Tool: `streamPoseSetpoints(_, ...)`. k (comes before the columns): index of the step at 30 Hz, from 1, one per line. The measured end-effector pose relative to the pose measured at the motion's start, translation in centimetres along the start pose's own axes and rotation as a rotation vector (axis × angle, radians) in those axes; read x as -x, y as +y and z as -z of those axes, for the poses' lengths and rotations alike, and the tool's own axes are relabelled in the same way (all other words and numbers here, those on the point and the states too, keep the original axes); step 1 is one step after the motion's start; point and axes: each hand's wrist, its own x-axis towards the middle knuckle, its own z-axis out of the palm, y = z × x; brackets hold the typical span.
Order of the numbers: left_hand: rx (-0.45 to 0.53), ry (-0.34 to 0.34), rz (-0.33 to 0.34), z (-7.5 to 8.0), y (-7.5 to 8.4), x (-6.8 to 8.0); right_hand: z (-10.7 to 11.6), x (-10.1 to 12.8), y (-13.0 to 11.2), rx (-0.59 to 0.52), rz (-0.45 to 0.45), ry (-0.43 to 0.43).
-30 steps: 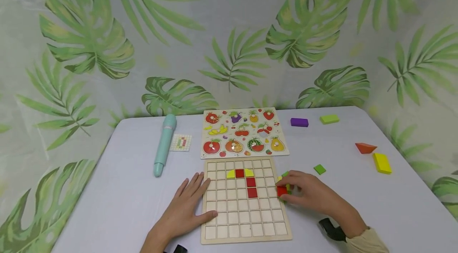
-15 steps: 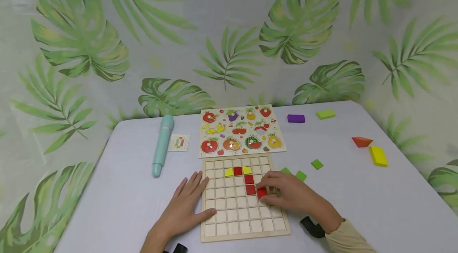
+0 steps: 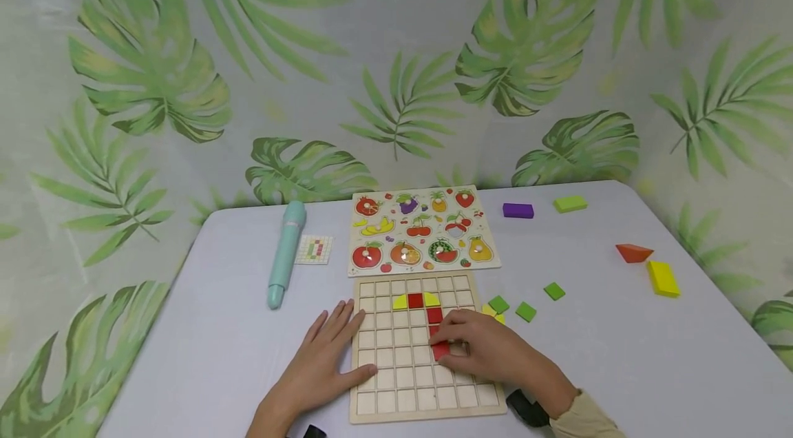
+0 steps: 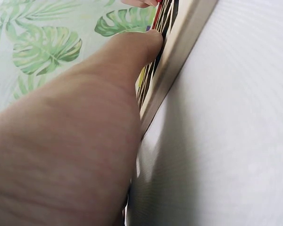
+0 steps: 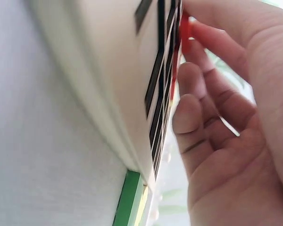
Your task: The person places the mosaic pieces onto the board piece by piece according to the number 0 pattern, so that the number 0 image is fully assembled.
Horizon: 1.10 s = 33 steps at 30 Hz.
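Note:
A wooden grid board (image 3: 396,378) lies in front of me. On it, yellow quarter-round tiles (image 3: 400,301) flank a red square tile (image 3: 415,300), and more red tiles (image 3: 434,315) run downward from the right one. My right hand (image 3: 489,348) pinches another red tile (image 3: 440,351) between thumb and fingers, low over the cell below that column. The right wrist view shows this red tile (image 5: 185,33) at the fingertips beside the board. My left hand (image 3: 322,359) lies with straight fingers on the board's left edge, the thumb on its face.
Green tiles (image 3: 526,312) and yellow tiles (image 3: 489,310) lie right of the board. Behind it is a fruit puzzle (image 3: 424,231). A pattern card (image 3: 314,250) and a teal microphone-shaped stick (image 3: 287,255) are at left. Purple (image 3: 517,211), lime (image 3: 570,204), orange (image 3: 634,253) and yellow blocks (image 3: 663,279) stand farther right.
My right hand has carried the red tile from the pile right of the board leftward to the foot of the red column. The left hand keeps its place.

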Motion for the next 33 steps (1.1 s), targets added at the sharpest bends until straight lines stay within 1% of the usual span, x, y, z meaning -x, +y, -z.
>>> streamPoseSetpoints(3, -0.007, -0.006, 0.003, 0.04, -0.03, -0.01, -0.08, -0.05, -0.03, 0.004, 0.020, -0.001)
streamPoseSetpoints(11, -0.003, 0.003, -0.006, 0.18, -0.04, 0.06, -0.26, -0.14, -0.07, 0.023, 0.018, -0.017)
streamPoseSetpoints(20, 0.011, -0.001, 0.006, 0.10, -0.10, 0.12, -0.27, -0.11, -0.05, 0.010, 0.025, -0.022)
streamPoseSetpoints(26, 0.017, 0.001, 0.003, 0.05, -0.09, 0.07, -0.30, 0.03, 0.02, 0.013, 0.037, -0.010)
streamPoseSetpoints(29, 0.016, -0.001, 0.005, 0.04, -0.07, 0.05, -0.33, 0.16, 0.10, 0.019, 0.024, -0.002)
streamPoseSetpoints(33, 0.012, -0.003, 0.003, 0.14, 0.07, 0.03, -0.14, 0.39, 0.31, 0.019, -0.018, 0.016)
